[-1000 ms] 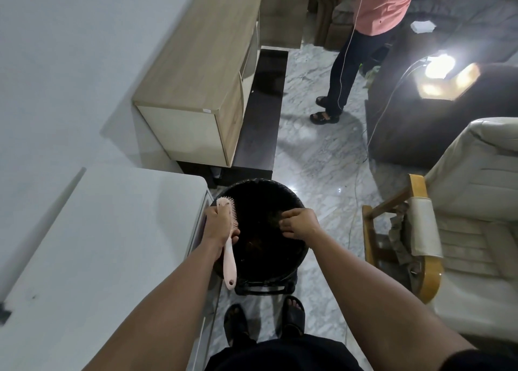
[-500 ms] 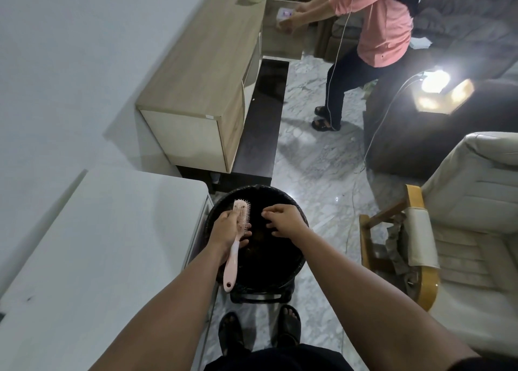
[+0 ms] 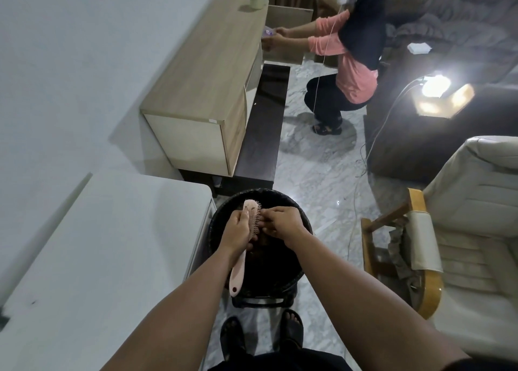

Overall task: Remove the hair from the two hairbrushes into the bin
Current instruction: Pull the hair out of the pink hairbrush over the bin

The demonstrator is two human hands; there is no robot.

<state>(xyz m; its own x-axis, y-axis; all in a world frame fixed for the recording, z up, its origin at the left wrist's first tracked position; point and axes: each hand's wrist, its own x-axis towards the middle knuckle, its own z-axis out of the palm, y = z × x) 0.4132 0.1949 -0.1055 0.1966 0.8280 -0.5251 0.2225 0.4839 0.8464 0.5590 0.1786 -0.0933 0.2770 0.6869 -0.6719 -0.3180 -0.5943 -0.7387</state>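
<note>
My left hand [image 3: 237, 230] gripped the pink brush [image 3: 249, 222] over the black bin [image 3: 291, 275]. My right hand's [image 3: 283, 223] fingers [image 3: 266, 222] pinched at its bristles.

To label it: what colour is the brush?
Pale pink brush, seen in the head view.

So only one hairbrush [image 3: 251, 216] can be counted, plus one black bin [image 3: 291, 202]. Two hands are seen, left hand [image 3: 238, 230] and right hand [image 3: 283, 222]. One desk [image 3: 112, 244], one cabinet [image 3: 201, 90], one armchair [image 3: 462, 216], one lamp [image 3: 436, 86].
</note>
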